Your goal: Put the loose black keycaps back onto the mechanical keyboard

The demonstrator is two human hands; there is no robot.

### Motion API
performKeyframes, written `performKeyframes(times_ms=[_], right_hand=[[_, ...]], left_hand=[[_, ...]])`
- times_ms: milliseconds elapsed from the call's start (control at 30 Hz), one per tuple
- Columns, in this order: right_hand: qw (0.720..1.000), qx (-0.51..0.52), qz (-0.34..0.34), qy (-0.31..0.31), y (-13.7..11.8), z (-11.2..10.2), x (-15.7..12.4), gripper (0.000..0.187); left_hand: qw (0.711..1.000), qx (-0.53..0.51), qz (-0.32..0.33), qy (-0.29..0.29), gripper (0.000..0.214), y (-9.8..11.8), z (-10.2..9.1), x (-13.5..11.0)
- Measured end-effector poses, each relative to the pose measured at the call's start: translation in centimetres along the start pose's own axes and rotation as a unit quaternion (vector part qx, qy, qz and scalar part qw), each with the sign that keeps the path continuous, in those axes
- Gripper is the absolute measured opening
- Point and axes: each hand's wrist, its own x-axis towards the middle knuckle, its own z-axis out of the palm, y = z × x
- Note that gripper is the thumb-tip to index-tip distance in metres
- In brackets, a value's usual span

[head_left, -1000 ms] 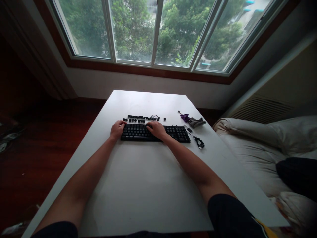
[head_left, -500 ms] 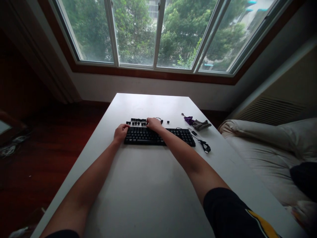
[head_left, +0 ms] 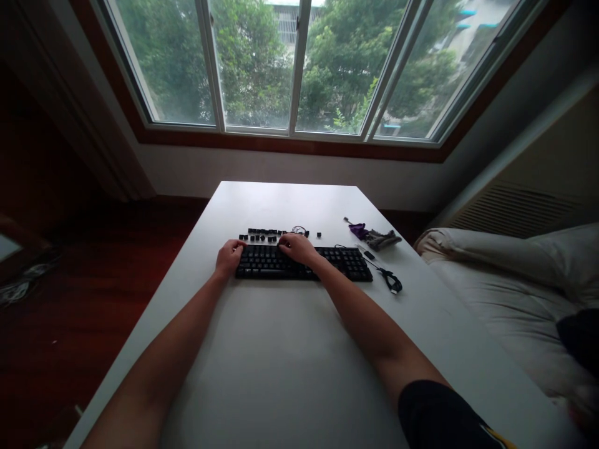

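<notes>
The keyboard lies across the white table, its long axis running left to right. Your left hand curls around its left end. Your right hand rests on the upper key rows near the middle, fingers bent; whether it pinches a key you cannot tell. The loose keycaps sit just beyond the far edge, nearest your right hand. Your fingertips are too small to make out.

A room in a home, probably a bedroom.
A bed with pale bedding stands beside the white table, under a wide window.
</notes>
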Motion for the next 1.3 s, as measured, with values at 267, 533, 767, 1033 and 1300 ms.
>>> performKeyframes(times_ms=[267, 533, 767, 1033, 1300], right_hand=[[0.995, -0.052, -0.016, -0.082, -0.6, -1.6, -0.4, 0.016], [0.990, -0.104, -0.037, -0.090, -1.3, -1.5, -1.0, 0.020], [0.989, -0.103, -0.035, -0.099, -1.5, -1.7, -1.2, 0.022], [0.997, -0.050, 0.052, -0.006, -1.0, -0.3, -1.3, 0.035], [0.987, -0.068, 0.148, -0.016, -0.7, 1.1, -1.0, 0.051]], left_hand=[[1.000, 0.005, 0.002, 0.000, 0.023, 0.2, -0.1, -0.4], [1.000, 0.009, 0.010, 0.000, 0.023, 0.3, 0.0, -0.3], [1.000, 0.007, 0.002, -0.004, 0.023, 0.4, 0.1, -0.3], [1.000, 0.010, 0.011, -0.007, 0.023, 0.3, 0.2, -0.3], [1.000, 0.010, 0.015, -0.002, 0.023, 0.5, 0.1, -0.4]])
